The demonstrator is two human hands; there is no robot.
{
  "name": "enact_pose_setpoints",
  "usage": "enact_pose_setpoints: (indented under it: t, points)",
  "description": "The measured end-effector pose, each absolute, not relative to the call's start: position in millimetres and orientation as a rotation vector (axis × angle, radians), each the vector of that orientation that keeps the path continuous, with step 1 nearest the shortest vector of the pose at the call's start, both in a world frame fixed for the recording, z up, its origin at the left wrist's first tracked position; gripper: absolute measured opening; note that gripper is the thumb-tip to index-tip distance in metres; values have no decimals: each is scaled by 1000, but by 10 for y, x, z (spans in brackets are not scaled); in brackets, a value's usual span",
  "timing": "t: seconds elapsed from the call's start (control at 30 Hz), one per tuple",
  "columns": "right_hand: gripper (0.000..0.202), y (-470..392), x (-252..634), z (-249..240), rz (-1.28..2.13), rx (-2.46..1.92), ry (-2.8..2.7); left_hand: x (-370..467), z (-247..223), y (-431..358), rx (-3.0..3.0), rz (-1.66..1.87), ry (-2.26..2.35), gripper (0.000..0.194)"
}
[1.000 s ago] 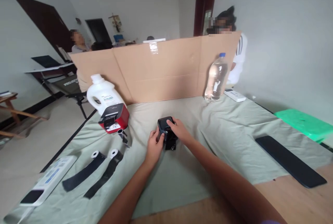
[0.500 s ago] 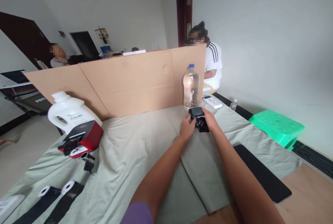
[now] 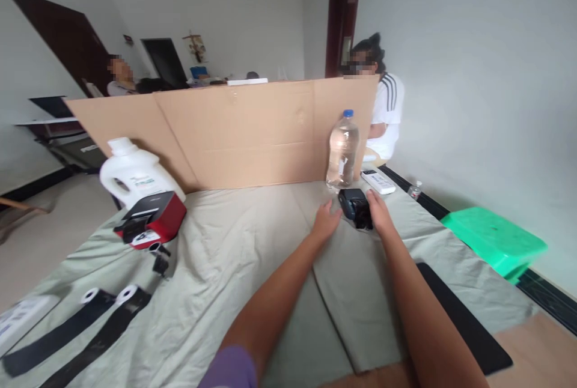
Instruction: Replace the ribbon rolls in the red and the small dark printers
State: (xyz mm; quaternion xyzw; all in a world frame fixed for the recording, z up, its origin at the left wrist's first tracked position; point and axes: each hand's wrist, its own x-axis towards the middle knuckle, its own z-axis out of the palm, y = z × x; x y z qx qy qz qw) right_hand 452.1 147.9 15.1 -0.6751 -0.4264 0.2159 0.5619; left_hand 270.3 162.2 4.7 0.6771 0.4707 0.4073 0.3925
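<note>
A small black boxy device (image 3: 356, 205) with a glossy black front stands on the cloth-covered surface (image 3: 252, 244), just in front of a large clear bottle (image 3: 343, 151) with a blue cap. My left hand (image 3: 327, 220) is beside its left side, fingers apart, with a narrow gap between them and the device. Against the right side rests my right hand (image 3: 379, 212), its fingers gripping that edge; part of this grip is hidden. A white handheld item (image 3: 378, 181) lies just beyond my right hand.
A cardboard panel (image 3: 252, 136) stands across the back. At left are a white jug (image 3: 139, 172), a red-black machine (image 3: 157, 220) and two unrolled black strips (image 3: 97, 340). A black slab (image 3: 464, 319) lies right, near a green stool (image 3: 496, 235). A person (image 3: 387, 106) sits behind.
My left hand has let go of the black device and drawn slightly away. The right hand stays at its side. The whole view has shifted, so things appear further right.
</note>
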Motion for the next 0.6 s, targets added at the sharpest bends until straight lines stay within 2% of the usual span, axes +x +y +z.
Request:
enact_pose_setpoints:
  t: [0.13, 0.2, 0.27, 0.37, 0.5, 0.6]
  points:
    - [73, 1381, 4249, 459, 331, -1508, -1145, 1345, 332, 1454, 1722, 1184, 1328, 45]
    - [70, 1334, 3908, 566, 328, -1421, -1270, 383, 573, 1419, 1721, 1406, 1439, 36]
    - [67, 1314, 3400, 596, 396, -1332, -1402, -629, 808, 1432, 1680, 1607, 1616, 31]
    - [63, 1381, 2350, 509, 607, -1188, -1546, -1942, 987, 1514, 1361, 1788, 1933, 38]
    - [56, 1656, 694, 312, 1001, -980, -1626, -2877, 802, 1625, 1049, 1618, 2094, 35]
    - [70, 1893, -360, 207, 1290, -947, -1613, -3043, 532, 1671, 1009, 1514, 1989, 26]
